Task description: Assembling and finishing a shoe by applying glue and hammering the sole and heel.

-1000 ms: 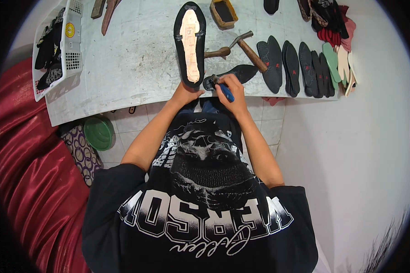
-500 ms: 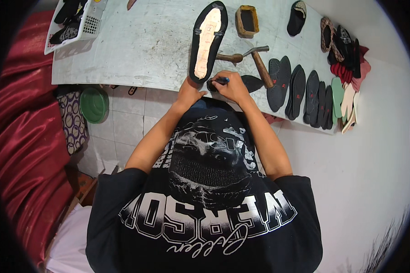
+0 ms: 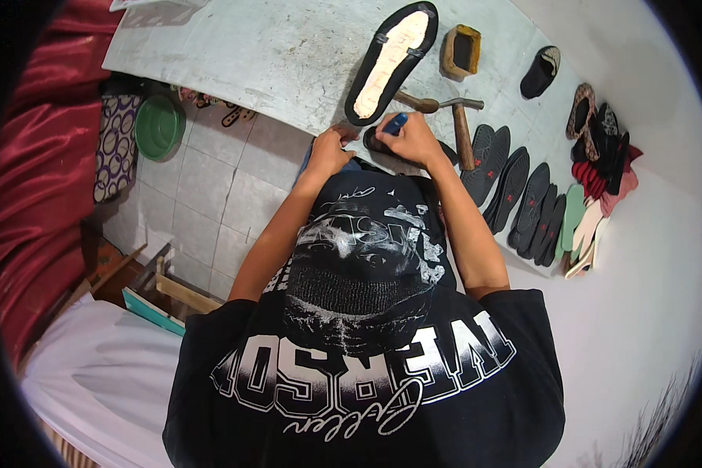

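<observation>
My right hand (image 3: 415, 142) is closed around a blue-capped pen or marker (image 3: 395, 123) and rests over a dark sole piece (image 3: 376, 143), covering part of it. That piece lies by the table's front edge. At the same edge, to the left of the piece, my left hand (image 3: 329, 153) has its thumb and fingers apart, with nothing visible between them. Just beyond both hands lies an upturned black shoe (image 3: 359, 105), its pale underside (image 3: 394, 64) facing up and its narrow end toward me.
Right of my hand is a hammer (image 3: 463, 136), beside another wooden-handled tool (image 3: 417, 102). Black soles (image 3: 487, 160) line the right edge. A yellowish tin (image 3: 462, 51) and a black slipper (image 3: 540, 72) stand farther back. A green basin (image 3: 158, 129) is on the floor.
The whole view has turned, so the table slants down to the right. My left hand has come away from the shoe's near end. My right hand keeps the pen over the sole piece.
</observation>
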A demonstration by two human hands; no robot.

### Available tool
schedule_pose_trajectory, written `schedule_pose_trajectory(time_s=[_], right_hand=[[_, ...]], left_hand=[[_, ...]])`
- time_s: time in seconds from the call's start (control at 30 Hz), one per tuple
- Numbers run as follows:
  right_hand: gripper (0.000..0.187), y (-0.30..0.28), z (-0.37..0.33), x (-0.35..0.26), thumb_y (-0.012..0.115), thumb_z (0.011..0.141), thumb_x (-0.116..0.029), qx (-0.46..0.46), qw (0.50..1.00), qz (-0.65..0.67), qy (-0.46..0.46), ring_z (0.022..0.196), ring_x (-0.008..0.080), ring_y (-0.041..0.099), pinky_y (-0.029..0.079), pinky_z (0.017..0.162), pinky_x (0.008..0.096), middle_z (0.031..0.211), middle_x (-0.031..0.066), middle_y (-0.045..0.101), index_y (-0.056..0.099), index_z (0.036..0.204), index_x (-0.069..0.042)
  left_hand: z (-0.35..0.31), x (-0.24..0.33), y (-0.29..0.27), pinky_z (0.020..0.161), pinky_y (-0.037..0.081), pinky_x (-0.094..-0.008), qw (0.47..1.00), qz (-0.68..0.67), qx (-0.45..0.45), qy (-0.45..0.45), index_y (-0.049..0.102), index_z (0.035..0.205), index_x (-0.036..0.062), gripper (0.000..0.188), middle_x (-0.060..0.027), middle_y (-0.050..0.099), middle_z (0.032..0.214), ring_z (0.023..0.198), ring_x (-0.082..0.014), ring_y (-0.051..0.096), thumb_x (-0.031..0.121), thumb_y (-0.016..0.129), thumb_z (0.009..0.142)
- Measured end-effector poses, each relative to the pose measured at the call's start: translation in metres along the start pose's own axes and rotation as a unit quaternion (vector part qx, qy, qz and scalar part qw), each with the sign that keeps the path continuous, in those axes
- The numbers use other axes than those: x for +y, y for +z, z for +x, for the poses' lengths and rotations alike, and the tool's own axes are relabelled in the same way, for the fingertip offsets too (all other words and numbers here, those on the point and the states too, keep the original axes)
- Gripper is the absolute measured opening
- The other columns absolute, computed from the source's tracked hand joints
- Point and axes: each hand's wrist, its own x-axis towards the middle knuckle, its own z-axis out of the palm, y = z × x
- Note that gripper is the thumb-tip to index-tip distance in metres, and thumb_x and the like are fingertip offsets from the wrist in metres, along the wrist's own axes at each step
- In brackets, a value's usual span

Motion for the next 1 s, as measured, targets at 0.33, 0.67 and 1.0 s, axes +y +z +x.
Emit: schedule_pose_trajectory(time_s=[0.33, 0.67, 1.0], right_hand=[[0.011, 0.008, 0.006, 0.020, 0.080, 0.082, -0.011, 0.066, 0.997, 0.025, -0.025, 0.065, 0.0215, 0.067, 0.052, 0.064, 0.0338, 0.075, 0.0129, 0.073, 0.077, 0.089, -0.003], [0.010, 0.012, 0.000, 0.023, 0.081, 0.084, -0.011, 0.160, 0.986, 0.050, -0.013, 0.063, 0.0151, 0.064, 0.049, 0.061, 0.0311, 0.075, 0.0095, 0.074, 0.078, 0.090, -0.004], [0.013, 0.006, -0.002, 0.029, 0.078, 0.084, -0.013, 0.198, 0.979, -0.035, -0.013, 0.066, 0.0225, 0.070, 0.054, 0.064, 0.0357, 0.075, 0.0145, 0.073, 0.075, 0.086, -0.001]], left_hand=[[-0.004, 0.011, -0.004, 0.083, 0.056, -0.0368, 1.000, -0.019, 0.014, -0.006, 0.079, 0.107, 0.0049, 0.037, -0.0123, 0.073, 0.105, 0.090, -0.0270, 0.071, 0.002, 0.083, 0.070], [-0.004, 0.014, -0.004, 0.082, 0.056, -0.0366, 0.999, -0.032, 0.021, -0.013, 0.079, 0.105, 0.0052, 0.035, -0.0112, 0.073, 0.103, 0.090, -0.0269, 0.070, 0.002, 0.084, 0.070], [-0.003, 0.014, 0.002, 0.084, 0.057, -0.0373, 1.000, -0.004, 0.024, -0.001, 0.080, 0.112, 0.0140, 0.043, -0.0112, 0.074, 0.104, 0.089, -0.0270, 0.071, 0.005, 0.084, 0.071]])
